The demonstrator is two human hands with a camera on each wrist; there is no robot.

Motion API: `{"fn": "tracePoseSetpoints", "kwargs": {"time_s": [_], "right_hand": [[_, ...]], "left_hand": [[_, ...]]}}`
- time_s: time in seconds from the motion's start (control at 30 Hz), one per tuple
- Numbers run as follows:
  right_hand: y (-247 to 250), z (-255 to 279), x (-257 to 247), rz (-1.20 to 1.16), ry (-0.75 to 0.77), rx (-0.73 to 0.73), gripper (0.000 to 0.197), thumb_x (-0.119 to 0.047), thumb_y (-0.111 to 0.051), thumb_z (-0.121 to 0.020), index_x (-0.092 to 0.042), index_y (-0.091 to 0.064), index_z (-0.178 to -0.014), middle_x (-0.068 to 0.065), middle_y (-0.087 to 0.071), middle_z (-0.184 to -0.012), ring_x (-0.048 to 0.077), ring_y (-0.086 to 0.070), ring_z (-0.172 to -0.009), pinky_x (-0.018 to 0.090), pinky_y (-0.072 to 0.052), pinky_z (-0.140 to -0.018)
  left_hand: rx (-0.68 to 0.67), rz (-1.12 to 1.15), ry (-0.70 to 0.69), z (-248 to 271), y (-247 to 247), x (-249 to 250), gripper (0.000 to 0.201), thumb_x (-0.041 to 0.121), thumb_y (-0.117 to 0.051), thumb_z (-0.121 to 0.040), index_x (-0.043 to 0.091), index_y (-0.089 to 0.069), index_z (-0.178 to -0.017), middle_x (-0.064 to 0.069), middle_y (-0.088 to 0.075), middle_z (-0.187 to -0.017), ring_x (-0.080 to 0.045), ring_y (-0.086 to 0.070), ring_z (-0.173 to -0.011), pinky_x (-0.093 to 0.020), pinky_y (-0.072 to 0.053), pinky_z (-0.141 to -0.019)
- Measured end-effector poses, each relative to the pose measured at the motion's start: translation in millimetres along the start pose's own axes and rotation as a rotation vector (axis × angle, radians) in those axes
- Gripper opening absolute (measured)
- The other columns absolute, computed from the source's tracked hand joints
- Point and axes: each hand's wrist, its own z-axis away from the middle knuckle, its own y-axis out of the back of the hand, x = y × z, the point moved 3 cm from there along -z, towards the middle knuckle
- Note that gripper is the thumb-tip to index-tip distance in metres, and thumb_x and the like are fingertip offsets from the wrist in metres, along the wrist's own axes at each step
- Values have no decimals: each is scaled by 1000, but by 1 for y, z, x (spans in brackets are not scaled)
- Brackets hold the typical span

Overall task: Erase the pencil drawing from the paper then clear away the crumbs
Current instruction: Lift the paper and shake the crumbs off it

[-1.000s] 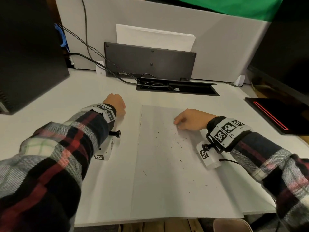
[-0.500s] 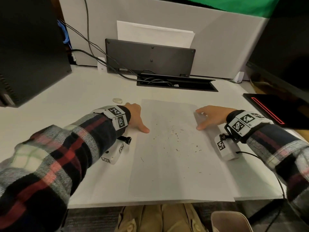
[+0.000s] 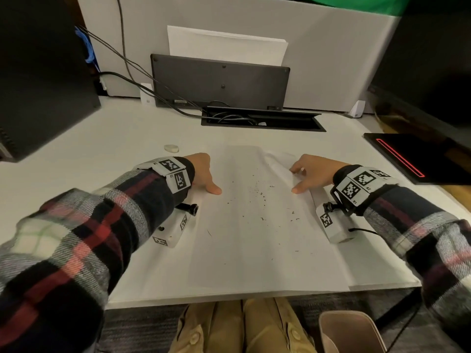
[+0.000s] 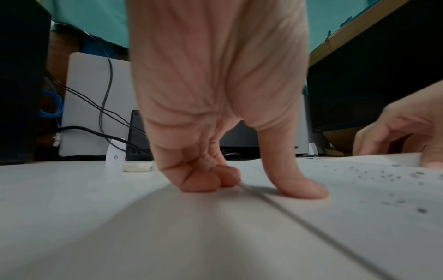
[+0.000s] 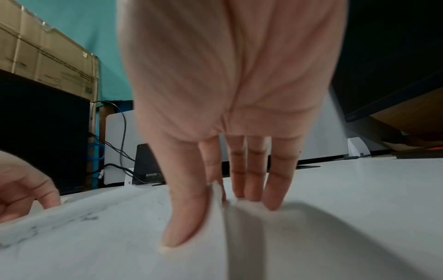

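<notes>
A white paper sheet [image 3: 254, 238] lies on the white desk, sprinkled with dark eraser crumbs [image 3: 257, 192]. My left hand [image 3: 207, 186] is at the sheet's left edge. In the left wrist view its thumb [image 4: 304, 191] presses on the paper [image 4: 359, 217] and its curled fingers [image 4: 206, 181] meet the edge. My right hand [image 3: 295, 180] pinches the right edge, which is raised a little off the desk. In the right wrist view the paper [image 5: 95, 236] stands up between thumb [image 5: 182, 223] and forefinger. A small white eraser [image 3: 171, 148] lies loose on the desk behind my left hand.
A dark keyboard [image 3: 219, 80] leans upright against the grey partition, with a cable slot [image 3: 262, 121] in front of it. A black tower [image 3: 38, 72] stands at the left. A black device with a red line [image 3: 407, 159] lies at the right. A pale bin [image 3: 349, 332] sits below the desk's front edge.
My left hand left the eraser on the desk and came to the paper's left edge. My right hand slid from the sheet's middle to its right edge and raised it.
</notes>
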Motion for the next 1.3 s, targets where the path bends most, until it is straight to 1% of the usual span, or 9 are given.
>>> {"fn": "tracePoseSetpoints", "kwargs": {"time_s": [0.17,0.27,0.37,0.53,0.63,0.77,0.9,1.07,1.3], "right_hand": [[-3,-1,7,-247,-77,14,50,-4,-73,-75,-11,-54,-121,2,-54,-89,16,-57,-68,18,-48,-56],[0,0,12,-337,-106,91,64,-2,-75,-72,-14,-46,-128,4,-50,-101,21,-53,-88,17,-45,-59],[5,1,14,-426,-96,194,84,-2,-76,-72,-17,-29,-140,7,-44,-110,19,-46,-97,13,-38,-56],[10,-3,23,-526,-94,337,86,-3,-76,-72,-11,-29,-143,12,-62,-91,20,-56,-82,21,-41,-67],[13,-7,27,-658,-101,433,68,-2,-77,-70,-8,-45,-130,4,-63,-72,15,-59,-69,19,-41,-64],[16,-9,27,-724,-61,535,23,0,-77,-69,-9,-63,-85,9,-61,-67,15,-55,-63,31,-49,-72],[18,-11,25,-893,-4,617,26,2,-72,-74,-8,-65,-98,9,-67,-93,20,-61,-84,31,-54,-79],[18,-15,19,-975,3,519,35,-5,-71,-78,-7,-62,-111,8,-65,-108,20,-62,-94,32,-50,-81],[26,-18,10,-1001,23,624,39,-9,-73,-77,-3,-61,-113,11,-64,-113,22,-61,-100,34,-49,-91]], "left_hand": [[-15,31,11,-1,0,-4,81,38,-75,-75,1,-37,-135,-11,-48,-136,-27,-46,-124,-37,-38,-104],[-28,31,1,0,2,-3,63,39,-74,-76,-3,-51,-117,-14,-56,-110,-29,-54,-108,-33,-42,-87],[17,112,-10,-2,4,-2,34,32,-72,-80,3,-53,-78,-5,-49,-74,-17,-49,-68,-24,-38,-61],[122,326,28,-9,8,-8,39,24,-67,-85,8,-43,-58,-5,-52,-58,-15,-46,-53,-22,-39,-59],[190,470,8,-10,11,-9,34,21,-67,-85,9,-48,-60,-6,-55,-61,-16,-48,-55,-22,-40,-57],[158,633,1,-12,8,-4,21,23,-68,-84,9,-56,-76,-5,-60,-75,-16,-56,-65,-19,-47,-54],[231,767,-41,-14,8,2,41,17,-69,-83,0,-58,-118,-11,-63,-118,-28,-59,-108,-31,-45,-93],[305,895,-143,-13,16,13,36,10,-64,-87,0,-57,-121,-14,-61,-120,-30,-57,-112,-35,-44,-97],[424,1003,-154,-15,23,17,34,14,-66,-85,1,-60,-117,-14,-62,-117,-27,-58,-109,-31,-45,-92]]}}
